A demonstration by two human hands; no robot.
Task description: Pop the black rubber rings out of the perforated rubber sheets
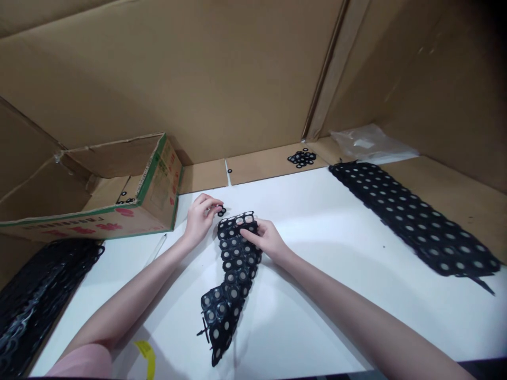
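Just left of the black sheet [233, 277], my left hand [199, 216], nearly closed, pinches small black rings [221, 211]; my right hand [269, 240] clamps the sheet's edge, best held steady.

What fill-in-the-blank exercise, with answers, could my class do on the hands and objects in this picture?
1. The left hand pinches small black rings, while the narrow black sheet with pale circular spots is gripped by the ____.
2. The open brown cardboard box has edges coloured ____.
3. The short curved strip on the white table is coloured ____.
4. The crumpled clear plastic lies to the person's ____, opposite the box.

Missing words: right hand; green; yellow; right.
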